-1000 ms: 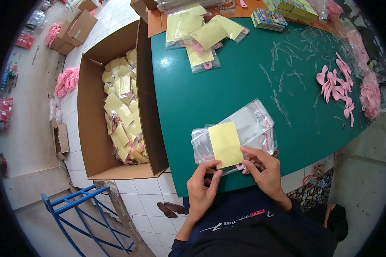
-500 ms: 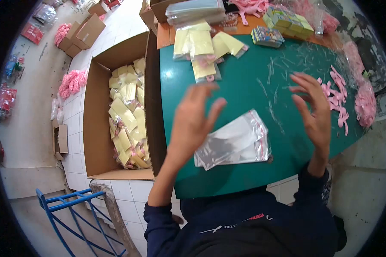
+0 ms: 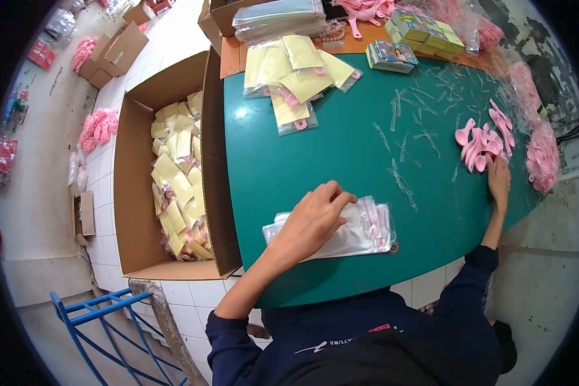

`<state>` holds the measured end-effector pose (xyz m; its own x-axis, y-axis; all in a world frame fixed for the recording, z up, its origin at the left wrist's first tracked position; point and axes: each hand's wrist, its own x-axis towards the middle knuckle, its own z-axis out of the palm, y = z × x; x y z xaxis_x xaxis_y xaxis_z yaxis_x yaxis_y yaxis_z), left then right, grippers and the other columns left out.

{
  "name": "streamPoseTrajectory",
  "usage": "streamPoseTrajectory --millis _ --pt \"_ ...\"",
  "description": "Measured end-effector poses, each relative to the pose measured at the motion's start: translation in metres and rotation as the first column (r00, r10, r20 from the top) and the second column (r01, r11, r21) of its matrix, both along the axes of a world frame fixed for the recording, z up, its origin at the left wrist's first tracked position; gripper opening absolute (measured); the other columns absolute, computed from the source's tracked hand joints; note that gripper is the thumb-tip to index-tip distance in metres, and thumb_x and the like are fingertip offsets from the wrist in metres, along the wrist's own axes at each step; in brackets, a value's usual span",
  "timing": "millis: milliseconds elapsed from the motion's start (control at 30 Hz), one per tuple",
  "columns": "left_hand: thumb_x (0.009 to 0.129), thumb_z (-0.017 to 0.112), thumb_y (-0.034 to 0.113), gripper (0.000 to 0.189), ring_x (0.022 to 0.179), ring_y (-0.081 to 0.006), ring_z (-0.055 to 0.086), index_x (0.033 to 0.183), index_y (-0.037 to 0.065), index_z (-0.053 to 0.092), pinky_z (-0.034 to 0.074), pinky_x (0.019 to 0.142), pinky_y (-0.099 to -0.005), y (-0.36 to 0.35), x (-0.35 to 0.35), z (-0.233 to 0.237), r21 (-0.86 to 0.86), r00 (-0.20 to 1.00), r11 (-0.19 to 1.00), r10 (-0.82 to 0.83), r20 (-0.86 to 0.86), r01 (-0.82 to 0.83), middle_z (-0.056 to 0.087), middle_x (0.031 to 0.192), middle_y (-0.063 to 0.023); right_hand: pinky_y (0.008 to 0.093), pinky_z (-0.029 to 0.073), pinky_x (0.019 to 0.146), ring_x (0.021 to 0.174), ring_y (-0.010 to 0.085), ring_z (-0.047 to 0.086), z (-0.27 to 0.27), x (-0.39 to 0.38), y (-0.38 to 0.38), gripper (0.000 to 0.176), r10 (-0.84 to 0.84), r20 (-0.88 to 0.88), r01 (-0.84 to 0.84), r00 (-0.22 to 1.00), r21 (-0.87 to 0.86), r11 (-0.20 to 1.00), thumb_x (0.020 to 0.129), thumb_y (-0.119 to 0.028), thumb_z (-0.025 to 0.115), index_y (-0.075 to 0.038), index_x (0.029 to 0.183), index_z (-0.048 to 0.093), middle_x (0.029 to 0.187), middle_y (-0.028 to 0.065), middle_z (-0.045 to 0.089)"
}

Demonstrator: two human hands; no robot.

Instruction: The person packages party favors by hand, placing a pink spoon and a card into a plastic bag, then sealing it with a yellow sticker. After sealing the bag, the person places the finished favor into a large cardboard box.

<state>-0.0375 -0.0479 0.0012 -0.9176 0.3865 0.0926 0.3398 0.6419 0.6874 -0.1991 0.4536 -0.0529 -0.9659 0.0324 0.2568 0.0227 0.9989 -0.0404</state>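
On the green table, a small stack of clear plastic bags (image 3: 373, 225) lies near the front edge. My left hand (image 3: 312, 222) is over the stack's left part, its fingers loosely bent and apart, with no object visible in them. At the right, my right hand (image 3: 498, 180) reaches the near edge of a pile of pink spoons (image 3: 476, 147). Its fingers are closed at a spoon there, and the fingertips are partly hidden. Packed bags with cream cards (image 3: 302, 83) and pink pieces lie at the table's back left.
An open cardboard box (image 3: 132, 186) full of packed bags stands left of the table. Card stacks (image 3: 392, 56) and bundled clear bags (image 3: 280, 22) sit at the back. Clear plastic strips (image 3: 402, 183) are scattered mid-table. A blue metal frame (image 3: 103, 312) stands at lower left.
My right hand has moved from above the table down to the spoons, where they now sit gathered closer. My left hand has lowered over the plastic bags, and the stack looks straighter.
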Motion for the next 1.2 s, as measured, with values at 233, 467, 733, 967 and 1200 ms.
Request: streamPoseTrajectory --millis 233,467,733,967,1200 --pt "0.075 0.066 0.007 0.018 0.077 -0.0254 0.059 0.092 0.006 0.06 0.046 0.071 -0.0354 -0.001 -0.002 0.001 0.033 0.999 0.998 0.052 -0.013 -0.052 0.06 0.08 -0.0077 0.0398 0.035 0.098 0.115 0.0354 0.047 0.023 0.036 -0.139 0.035 0.254 -0.065 -0.26 0.965 -0.114 0.959 0.092 -0.023 0.049 -0.002 0.119 0.051 0.121 0.0199 0.051" --pt "0.077 0.066 0.008 0.014 0.077 -0.0272 0.065 0.086 0.003 0.058 0.05 0.069 -0.0343 -0.009 -0.003 0.002 0.157 0.99 0.984 0.064 0.126 -0.084 0.067 0.083 -0.0107 0.0415 0.041 0.086 0.098 0.0341 0.053 0.056 0.056 -0.177 0.029 0.201 -0.213 -0.222 0.956 -0.08 0.972 0.081 -0.007 0.06 -0.002 0.109 0.058 0.108 0.0179 0.055" --pt "0.08 0.064 0.009 0.016 0.081 -0.0294 0.065 0.093 0.003 0.056 0.051 0.068 -0.0361 -0.013 0.007 0.017 0.073 0.995 0.997 -0.007 0.103 -0.001 0.067 0.088 -0.0117 0.0315 0.046 0.077 0.087 0.0215 0.06 0.108 0.005 -0.167 0.023 0.644 0.196 -0.464 0.739 -0.546 0.698 0.083 -0.009 0.054 0.0 0.103 0.061 0.098 0.0106 0.061" --pt "0.089 0.051 0.016 0.011 0.108 -0.0425 0.051 0.091 0.005 0.05 0.034 0.096 -0.0616 -0.012 0.032 0.025 -0.054 0.963 0.967 -0.243 0.118 0.25 0.045 0.125 -0.0279 0.0314 0.045 0.086 0.101 0.0223 0.058 0.117 -0.084 -0.141 0.025 0.665 0.122 -0.532 0.736 -0.503 0.681 0.083 -0.003 0.051 -0.001 0.106 0.061 0.11 0.0108 0.06" --pt "0.086 0.057 0.014 0.013 0.123 -0.0436 0.039 0.09 0.004 0.05 0.028 0.101 -0.0614 -0.012 0.044 0.035 -0.062 0.974 0.972 -0.224 0.036 0.225 0.027 0.138 -0.0306 0.0346 0.044 0.084 0.099 0.0279 0.054 0.084 -0.059 -0.27 0.026 0.879 -0.037 -0.866 0.475 -0.199 0.459 0.074 -0.003 0.063 -0.003 0.1 0.061 0.106 0.0107 0.058"
